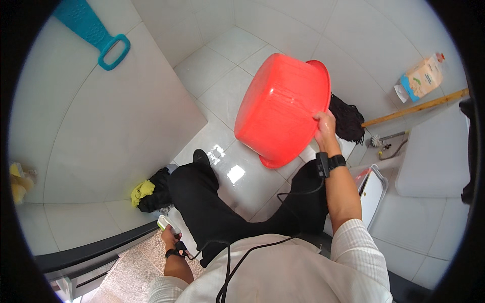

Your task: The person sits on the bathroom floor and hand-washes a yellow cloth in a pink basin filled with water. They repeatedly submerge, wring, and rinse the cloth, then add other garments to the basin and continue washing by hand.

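My right hand (326, 125) grips the rim of a large red plastic basin (284, 110), which is tilted on its side above the tiled floor, its outer bottom facing left. The basin's outside looks wet, and its inside is hidden from me. Low at the left, my left hand (169, 235) is closed around a white and green scrubbing brush (166, 222); its bristles cannot be made out clearly. Beside my left leg lies a pile of dark cloth (155, 193) with a yellow cloth (142, 192) on it.
A black mop head (345, 119) with a wooden handle (413, 108) leans behind the basin. At right are a toilet brush (376, 141), a hose (396, 153) and a white bin (373, 193). A blue silicone scrubber (91, 32) hangs on the left wall. The floor (242, 170) shines wet.
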`<state>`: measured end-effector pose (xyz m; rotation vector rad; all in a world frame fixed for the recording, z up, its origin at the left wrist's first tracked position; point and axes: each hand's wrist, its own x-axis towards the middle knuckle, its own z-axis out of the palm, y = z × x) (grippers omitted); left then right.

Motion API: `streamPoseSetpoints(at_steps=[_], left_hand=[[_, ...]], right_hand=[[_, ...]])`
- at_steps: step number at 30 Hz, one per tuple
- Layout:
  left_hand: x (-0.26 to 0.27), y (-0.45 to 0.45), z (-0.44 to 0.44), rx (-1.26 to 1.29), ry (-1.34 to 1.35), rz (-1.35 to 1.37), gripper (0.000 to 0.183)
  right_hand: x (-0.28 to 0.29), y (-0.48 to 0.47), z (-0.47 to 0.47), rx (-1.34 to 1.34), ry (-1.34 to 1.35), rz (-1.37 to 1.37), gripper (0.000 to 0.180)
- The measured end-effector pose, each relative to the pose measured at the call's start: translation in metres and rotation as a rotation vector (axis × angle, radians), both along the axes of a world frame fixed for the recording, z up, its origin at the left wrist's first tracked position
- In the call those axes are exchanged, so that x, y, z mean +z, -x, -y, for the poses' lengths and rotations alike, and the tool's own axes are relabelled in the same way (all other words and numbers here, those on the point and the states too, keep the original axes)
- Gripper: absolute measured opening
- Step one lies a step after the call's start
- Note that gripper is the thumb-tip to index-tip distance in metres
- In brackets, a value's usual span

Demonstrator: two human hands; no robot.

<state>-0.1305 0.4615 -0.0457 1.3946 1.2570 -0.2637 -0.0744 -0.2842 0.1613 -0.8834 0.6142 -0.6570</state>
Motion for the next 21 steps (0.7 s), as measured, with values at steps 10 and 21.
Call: streamPoseSetpoints(at_steps=[10, 21], left_hand=[[-0.025, -0.007, 0.007, -0.052, -0.018, -0.021, 0.047], [-0.035, -0.006, -0.003, 0.096, -0.036, -0.083, 0.045]], right_hand=[[0.005, -0.049, -0.005, 0.104, 0.47, -0.267, 0.043], [-0.111, -0.152, -0.136, 0.561, 1.513, -0.532, 0.032]])
